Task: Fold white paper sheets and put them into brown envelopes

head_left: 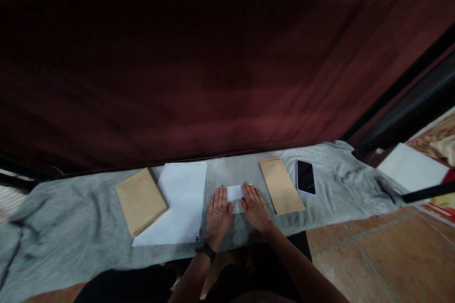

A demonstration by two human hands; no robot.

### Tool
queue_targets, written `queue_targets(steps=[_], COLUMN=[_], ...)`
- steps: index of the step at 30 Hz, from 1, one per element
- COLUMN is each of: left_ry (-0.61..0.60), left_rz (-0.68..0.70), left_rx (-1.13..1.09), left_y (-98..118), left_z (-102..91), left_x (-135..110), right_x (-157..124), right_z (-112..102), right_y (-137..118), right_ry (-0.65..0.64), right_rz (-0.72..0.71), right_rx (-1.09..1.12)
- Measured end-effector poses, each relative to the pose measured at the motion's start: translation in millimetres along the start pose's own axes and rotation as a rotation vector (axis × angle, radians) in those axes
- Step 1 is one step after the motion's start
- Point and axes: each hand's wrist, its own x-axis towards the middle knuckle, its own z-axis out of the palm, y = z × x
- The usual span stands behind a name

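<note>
A small folded sheet of white paper (234, 193) lies on the grey cloth in front of me, its middle showing between my hands. My left hand (218, 210) rests flat over its left side, fingers stretched out and pointing away from me. Over the right side, my right hand (255, 208) lies flat in the same way. Both palms hide the paper's ends. A dark watch (205, 249) is on my left wrist. Just right of my right hand is a single brown envelope (281, 185).
Larger white sheets (183, 203) lie left of my hands, partly under a stack of brown envelopes (141, 201). A phone (305, 177) with a dark screen is at the right. The grey cloth (85, 218) covers a narrow surface against a dark red panel (227, 80).
</note>
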Motion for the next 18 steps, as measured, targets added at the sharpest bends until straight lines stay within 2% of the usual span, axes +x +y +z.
queue_targets(steps=[6, 9, 13, 18], left_ry=[-0.014, -0.016, -0.030, -0.064], left_rz=[-0.031, -0.037, -0.041, -0.043], left_rx=[0.030, 0.042, 0.054, 0.068], left_y=[-1.4, -0.4, -0.1, 0.2], left_z=[-3.5, -3.1, -3.2, -4.5], left_x=[-2.4, -2.1, -2.0, -2.8], right_x=[-10.4, -12.6, -8.7, -3.9], right_z=[-3.6, -7.6, -13.0, -13.8], right_y=[20.7, 23.1, 7.0, -26.6], right_ry=[-0.017, -0.013, 0.008, -0.043], right_rz=[0.051, 0.085, 0.116, -0.057], right_rx=[-0.030, -0.035, -0.033, 0.050])
